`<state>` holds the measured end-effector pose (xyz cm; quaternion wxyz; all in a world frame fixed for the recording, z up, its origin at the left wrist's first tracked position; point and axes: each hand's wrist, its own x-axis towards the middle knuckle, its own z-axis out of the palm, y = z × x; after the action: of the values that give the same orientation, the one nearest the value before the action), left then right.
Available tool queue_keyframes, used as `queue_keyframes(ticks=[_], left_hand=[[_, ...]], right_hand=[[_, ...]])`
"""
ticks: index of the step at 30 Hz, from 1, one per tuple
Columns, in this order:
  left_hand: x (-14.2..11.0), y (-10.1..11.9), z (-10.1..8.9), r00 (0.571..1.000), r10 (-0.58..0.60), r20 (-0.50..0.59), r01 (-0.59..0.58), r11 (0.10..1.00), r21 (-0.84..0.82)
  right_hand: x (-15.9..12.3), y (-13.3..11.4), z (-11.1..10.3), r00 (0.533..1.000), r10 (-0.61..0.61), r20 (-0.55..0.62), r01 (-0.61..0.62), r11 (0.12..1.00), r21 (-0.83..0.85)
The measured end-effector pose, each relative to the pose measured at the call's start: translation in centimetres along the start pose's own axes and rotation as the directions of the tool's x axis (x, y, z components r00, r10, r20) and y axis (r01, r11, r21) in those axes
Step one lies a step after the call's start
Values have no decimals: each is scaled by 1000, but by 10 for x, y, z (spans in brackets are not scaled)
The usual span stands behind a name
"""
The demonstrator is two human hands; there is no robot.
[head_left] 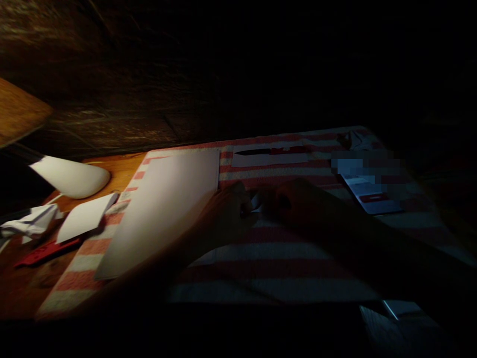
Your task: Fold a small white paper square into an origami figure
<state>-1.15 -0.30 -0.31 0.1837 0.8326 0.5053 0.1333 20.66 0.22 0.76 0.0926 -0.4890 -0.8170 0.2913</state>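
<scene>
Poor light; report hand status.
Left hand and right hand curled at small pale piece. Grip unclear in shadow. Red-handled, dark-bladed knife beyond, untouched.

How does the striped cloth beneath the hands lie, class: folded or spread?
Spread: the striped cloth lies flat, its stripes running beneath the left hand, right hand and large white sheet.
</scene>
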Motion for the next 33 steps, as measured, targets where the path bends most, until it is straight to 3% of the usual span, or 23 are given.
queue_keyframes(ticks=[8,17,23,26,29,33], left_hand=[[3,-12,5,996,91,-24,-92,995,-34],[1,-17,7,996,84,-18,-85,990,-110],[0,-16,5,996,89,-6,-89,995,-52],[-2,-14,4,988,127,-83,-124,991,44],[-4,-11,3,944,300,-135,-291,953,87],[-3,-14,-1,804,595,9,-594,802,59]], right_hand=[[0,-3,-1,999,38,-24,-39,998,-47],[4,3,-1,996,74,-43,-76,995,-60],[7,10,1,998,39,-59,-39,999,4],[7,11,0,996,21,-81,-17,999,49],[6,9,-1,995,6,-97,3,996,88],[8,12,0,994,48,-103,-44,998,41]])
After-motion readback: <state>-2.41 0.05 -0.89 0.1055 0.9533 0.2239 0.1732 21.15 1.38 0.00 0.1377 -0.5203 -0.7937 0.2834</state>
